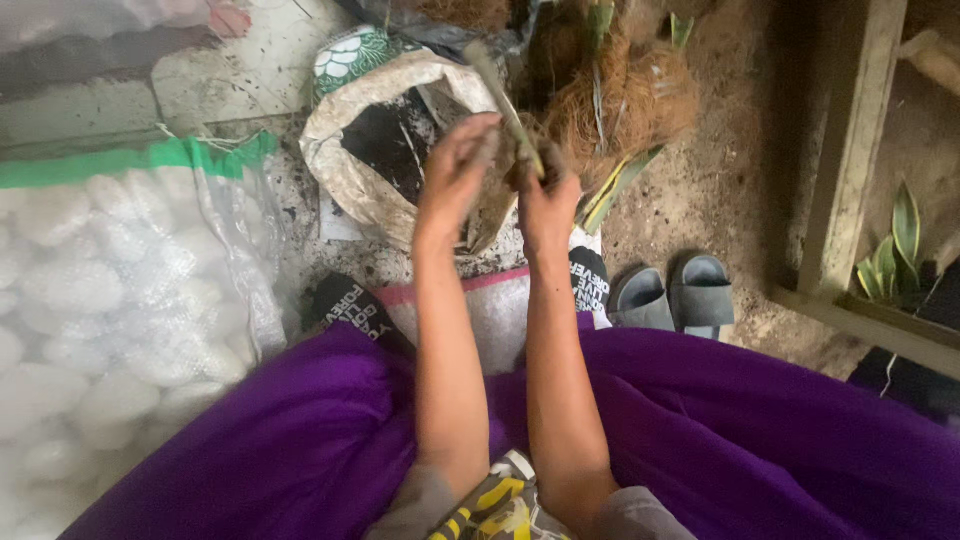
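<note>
Both hands up in front, above the open sack. Right hand [548, 190] has its grip closed round a long pale-green plant stalk [497, 85], which slants up and to the left out of the fist; the stalk's lower end is hidden in the fingers. Left hand [462, 160] is just beside it, fingers curled in toward the same stalk at the base; can't tell if its grip is actually clamped on anything, as the picture is blurred there.

Right under the hands: white woven sack [345, 170], mouth rolled down, w/ dark soil [385, 140] inside. Behind and to the right of the hands, a heap of brown coconut-husk fibre [620, 95] w/ a few green-yellow striped leaves [615, 185] poking out.

Left side: big clear plastic bag [110, 300] full of white lumps, green band across the top. Lower down, purple skirt [750, 440] spread over the lap. On the dirt floor [720, 170] near the skirt edge, a pair of grey slide sandals [672, 295]. Far right: wooden frame [850, 150], w/ a small snake plant [893, 255] beyond it.
</note>
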A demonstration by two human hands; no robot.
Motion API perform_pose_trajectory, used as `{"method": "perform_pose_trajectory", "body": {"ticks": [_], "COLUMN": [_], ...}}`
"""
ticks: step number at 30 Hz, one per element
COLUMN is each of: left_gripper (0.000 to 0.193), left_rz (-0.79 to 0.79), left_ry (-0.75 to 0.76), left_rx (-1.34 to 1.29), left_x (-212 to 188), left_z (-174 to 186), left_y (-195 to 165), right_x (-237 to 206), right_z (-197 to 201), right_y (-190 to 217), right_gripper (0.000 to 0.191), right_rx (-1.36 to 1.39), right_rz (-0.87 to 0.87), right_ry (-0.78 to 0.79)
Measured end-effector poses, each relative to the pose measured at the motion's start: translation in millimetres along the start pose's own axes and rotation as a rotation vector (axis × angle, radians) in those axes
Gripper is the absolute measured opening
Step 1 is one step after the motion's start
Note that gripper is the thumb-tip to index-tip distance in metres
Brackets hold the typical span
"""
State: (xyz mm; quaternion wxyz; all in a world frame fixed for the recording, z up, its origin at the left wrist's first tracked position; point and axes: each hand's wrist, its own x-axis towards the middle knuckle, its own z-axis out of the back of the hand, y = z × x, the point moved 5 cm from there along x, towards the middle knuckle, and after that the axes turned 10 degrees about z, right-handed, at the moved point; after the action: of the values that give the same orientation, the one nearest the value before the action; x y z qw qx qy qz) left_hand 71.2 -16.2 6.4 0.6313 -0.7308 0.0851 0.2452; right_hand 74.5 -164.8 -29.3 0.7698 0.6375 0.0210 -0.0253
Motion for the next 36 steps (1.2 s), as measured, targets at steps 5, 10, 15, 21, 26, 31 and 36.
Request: {"method": "perform_pose_trajectory", "body": {"ticks": [5, 10, 15, 21, 26, 31, 36], "left_gripper": [0.042, 0.061, 0.056, 0.049, 0.056, 0.060, 0.055], "left_rz": [-0.022, 0.186, 0.164, -0.097, 0.106, 0.196, 0.218], "left_ry": [0.130, 0.090, 0.003, -0.064, -0.032, -0.043, -0.027], "left_rx": [-0.038, 0.106, 0.406, 0.308, 0.031, 0.047, 0.051], "left_x": [7.5, 9.4, 12.1, 8.1, 9.0, 13.4, 10.6], "left_z": [-41.5, -55.3, -49.0, -40.3, -33.5, -25.5, -26.9], "left_y": [-8.0, 1.6, 5.8, -0.8, 3.9, 8.0, 15.2], "right_x": [-1.0, -8.5, -20.7, -19.5, 6.1, 27.7, 18.0], "right_z": [8.7, 36.3, 29.6, 21.2, -2.8, -22.1, -16.8], "right_y": [-34.9, -75.2, -90.5, -69.2, -44.6, -52.7, -62.9], "right_gripper": [0.027, 0.033, 0.046, 0.037, 0.025, 0.036, 0.032], "right_rx": [-0.301, -0.777, -0.841, -0.735, -0.460, -0.352, -0.280], "right_rz": [-0.008, -0.110, -0.192, -0.158, 0.165, 0.184, 0.132], "right_ry": [0.109, 0.229, 0.354, 0.214, 0.076, 0.109, 0.062]}}
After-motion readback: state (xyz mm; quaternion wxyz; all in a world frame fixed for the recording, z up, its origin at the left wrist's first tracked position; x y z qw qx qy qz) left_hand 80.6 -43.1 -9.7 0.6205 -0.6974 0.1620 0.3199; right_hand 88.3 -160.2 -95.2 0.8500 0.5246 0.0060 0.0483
